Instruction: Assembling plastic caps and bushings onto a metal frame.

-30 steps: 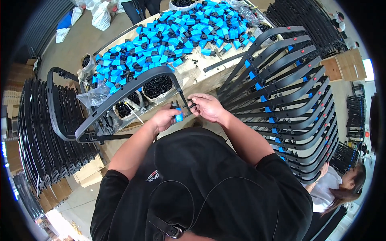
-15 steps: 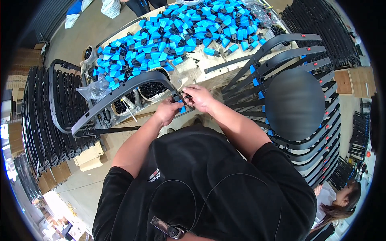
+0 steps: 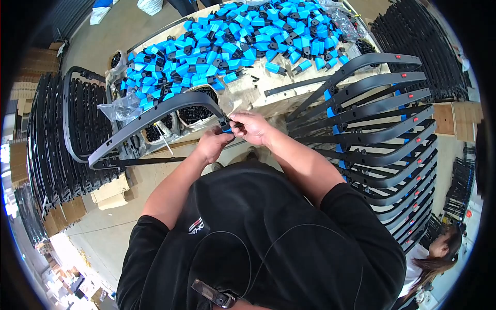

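A dark grey bent frame (image 3: 139, 123) stretches from the left to the middle in front of me. At its near right end sits a small blue and black end piece (image 3: 226, 128), mostly hidden by my fingers. My left hand (image 3: 213, 145) is closed round that end piece from below. My right hand (image 3: 252, 127) is on the other side of the joint, thumb and fingers pinched together against it. Whatever lies between the right fingertips is small, dark and mostly covered. Just beyond the frame stands an open bag of small black parts (image 3: 195, 112).
Blue and black end pieces (image 3: 206, 54) are heaped on the table (image 3: 250, 95). Similar frames with red marks (image 3: 372, 137) are stacked at right, and more dark frames (image 3: 49, 139) at left. A flattened cardboard piece (image 3: 111, 194) lies on the floor. Another person (image 3: 426, 258) is at lower right.
Both hands stay at the frame's end; the right fingers have shifted slightly left and closer to the left hand. Less blue shows there. A round dark patch over the right stack is gone.
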`<state>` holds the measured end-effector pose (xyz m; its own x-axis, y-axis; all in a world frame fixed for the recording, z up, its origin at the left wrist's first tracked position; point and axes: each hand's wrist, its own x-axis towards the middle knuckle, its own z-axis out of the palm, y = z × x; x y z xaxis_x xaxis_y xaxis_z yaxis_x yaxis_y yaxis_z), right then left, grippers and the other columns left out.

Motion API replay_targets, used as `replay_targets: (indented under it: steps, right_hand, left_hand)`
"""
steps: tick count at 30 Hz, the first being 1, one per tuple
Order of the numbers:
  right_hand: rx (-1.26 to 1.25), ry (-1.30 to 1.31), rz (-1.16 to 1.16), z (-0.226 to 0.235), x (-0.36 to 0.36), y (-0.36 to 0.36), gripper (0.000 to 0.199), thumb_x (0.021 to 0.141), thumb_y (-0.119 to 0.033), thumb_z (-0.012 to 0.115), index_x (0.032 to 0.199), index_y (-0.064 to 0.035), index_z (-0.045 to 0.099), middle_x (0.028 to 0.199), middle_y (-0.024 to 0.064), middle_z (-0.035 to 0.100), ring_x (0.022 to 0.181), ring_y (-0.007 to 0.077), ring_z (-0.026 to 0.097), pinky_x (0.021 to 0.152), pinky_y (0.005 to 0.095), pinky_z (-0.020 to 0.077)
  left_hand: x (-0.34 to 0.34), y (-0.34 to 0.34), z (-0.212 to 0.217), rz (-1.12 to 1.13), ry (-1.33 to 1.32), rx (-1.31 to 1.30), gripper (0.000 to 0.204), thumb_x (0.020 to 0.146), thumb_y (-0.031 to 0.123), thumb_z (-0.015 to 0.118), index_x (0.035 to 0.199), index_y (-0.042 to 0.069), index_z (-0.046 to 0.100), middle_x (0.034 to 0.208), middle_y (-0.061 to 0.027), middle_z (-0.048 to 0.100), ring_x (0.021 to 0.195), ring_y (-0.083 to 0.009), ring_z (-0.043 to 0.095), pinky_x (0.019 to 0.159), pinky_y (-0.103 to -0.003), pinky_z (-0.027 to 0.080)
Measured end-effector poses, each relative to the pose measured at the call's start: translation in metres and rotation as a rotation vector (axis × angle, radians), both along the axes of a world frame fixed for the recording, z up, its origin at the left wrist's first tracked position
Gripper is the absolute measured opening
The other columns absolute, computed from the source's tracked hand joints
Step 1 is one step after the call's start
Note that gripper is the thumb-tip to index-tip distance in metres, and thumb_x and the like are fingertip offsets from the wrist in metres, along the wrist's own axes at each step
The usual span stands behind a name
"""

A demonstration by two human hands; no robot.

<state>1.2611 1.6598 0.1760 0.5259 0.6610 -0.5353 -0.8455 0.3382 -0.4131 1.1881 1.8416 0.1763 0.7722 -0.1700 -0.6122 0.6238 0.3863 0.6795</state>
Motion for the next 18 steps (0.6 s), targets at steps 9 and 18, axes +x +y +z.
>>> replay_targets:
  steps: [9, 18]
  right_hand:
    - [-0.134, -0.099, 0.175, -0.011, 0.008, 0.001, 0.027, 0.1, -0.03, 0.065, 0.083, -0.0115, 0.057, 0.065, -0.0027, 0.048, 0.05, 0.0084, 0.042, 0.044, 0.0257, 0.0284]
    - [-0.448, -0.385, 0.192, 0.01, -0.003, 0.01, 0.034, 0.104, -0.032, 0.052, 0.078, -0.0109, 0.054, 0.06, -0.0017, 0.043, 0.046, 0.0096, 0.035, 0.042, 0.0289, 0.025]
  left_hand:
    - [-0.006, 0.003, 0.006, -0.01, 0.046, -0.006, 0.042, 0.091, 0.006, 0.07, 0.127, -0.007, 0.054, 0.118, -0.0132, 0.063, 0.105, -0.0223, 0.065, 0.097, -0.035, 0.054]
    - [-0.009, 0.007, 0.008, -0.073, 0.047, -0.012, 0.035, 0.095, 0.012, 0.068, 0.125, -0.003, 0.057, 0.119, -0.0106, 0.064, 0.106, -0.0227, 0.064, 0.099, -0.037, 0.053]
